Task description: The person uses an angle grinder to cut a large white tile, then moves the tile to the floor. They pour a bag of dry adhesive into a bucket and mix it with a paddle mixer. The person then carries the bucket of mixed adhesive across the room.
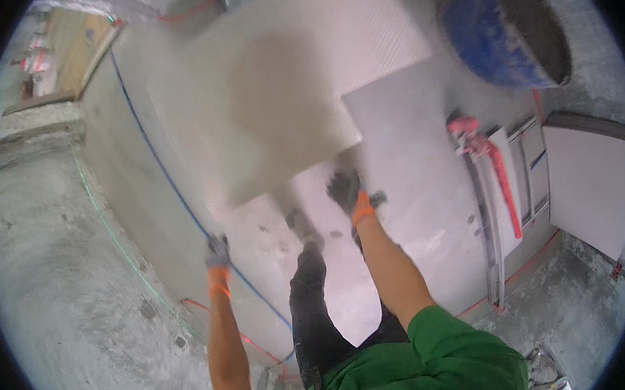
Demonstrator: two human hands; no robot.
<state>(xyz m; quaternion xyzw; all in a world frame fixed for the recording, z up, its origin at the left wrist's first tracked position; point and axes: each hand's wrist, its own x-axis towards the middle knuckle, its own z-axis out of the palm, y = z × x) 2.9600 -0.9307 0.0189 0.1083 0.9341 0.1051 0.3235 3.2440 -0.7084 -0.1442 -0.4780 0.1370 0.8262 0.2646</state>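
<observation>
My left hand (pixel 217 252), in a grey glove with an orange cuff, is over a blue line (pixel 151 147) that runs along the pale floor. Whether its fingers grip that line cannot be made out. Further right, my right hand (pixel 344 191), gloved dark grey with an orange cuff, is blurred; its fingers look spread and nothing shows in them. It hovers near the edge of a broad, light surface (pixel 193 142) with a stepped outline. Fine parallel ridges show on its far right part, and a dark shadow falls across it.
A blue bucket (pixel 486 34) with grey material stands far right. Below it lie a red-handled tool (pixel 498 175), long metal bars (pixel 488 233) and stacked white panels (pixel 591 183). My left boot (pixel 302 227) is between my hands. Rough concrete (pixel 63 263) and a green laser line (pixel 103 213) are left.
</observation>
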